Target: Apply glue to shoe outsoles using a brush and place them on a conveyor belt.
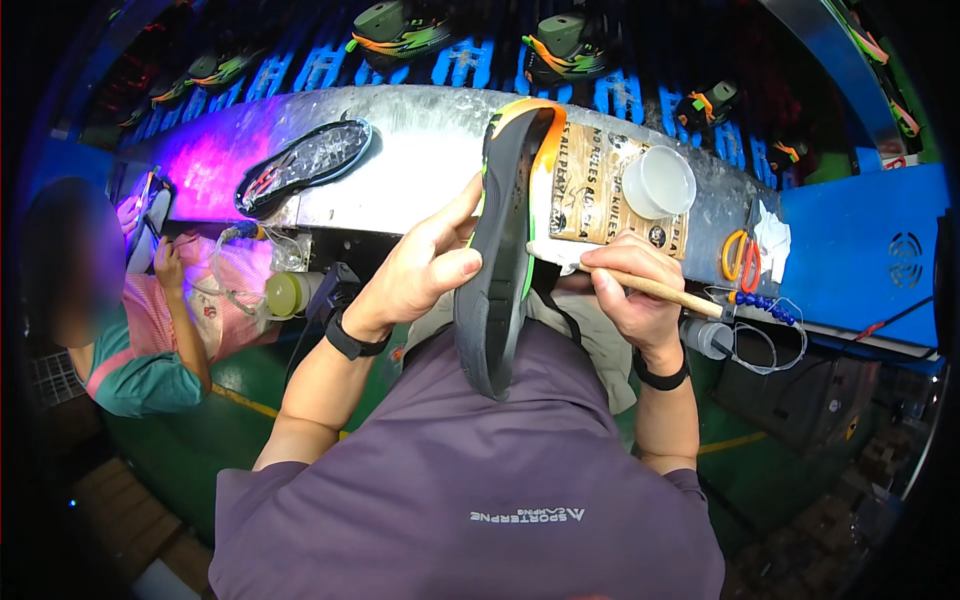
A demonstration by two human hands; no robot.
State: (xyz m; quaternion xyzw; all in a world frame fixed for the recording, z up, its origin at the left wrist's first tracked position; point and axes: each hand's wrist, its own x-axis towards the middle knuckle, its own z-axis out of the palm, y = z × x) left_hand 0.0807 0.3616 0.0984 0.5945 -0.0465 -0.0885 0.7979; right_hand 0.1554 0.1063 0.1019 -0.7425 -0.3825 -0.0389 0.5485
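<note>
My left hand (pixel 437 255) is closed around the left side of a black shoe sole (pixel 500 230) with orange and green edging. The sole stands lengthwise in front of me, its heel-like lower end near my shirt. In my right hand (pixel 640 305) is a brush, gripped by its wooden handle (pixel 675 295). The pale bristles (pixel 550 252) meet the sole's right edge at about mid-length; whether they press on it I cannot tell. Beyond my right hand, a translucent white cup (pixel 658 185) stands on a printed brown sheet (pixel 580 195).
A dark, clear-wrapped shoe part (pixel 305 165) lies on the metal table (pixel 430 125). Orange-handled scissors (pixel 741 258), white paper (pixel 773 243) and a blue jointed hose (pixel 765 304) are at right, beside a blue box (pixel 850 255). Shoes (pixel 563 48) line the far rack. A co-worker (pixel 150 330) sits at left.
</note>
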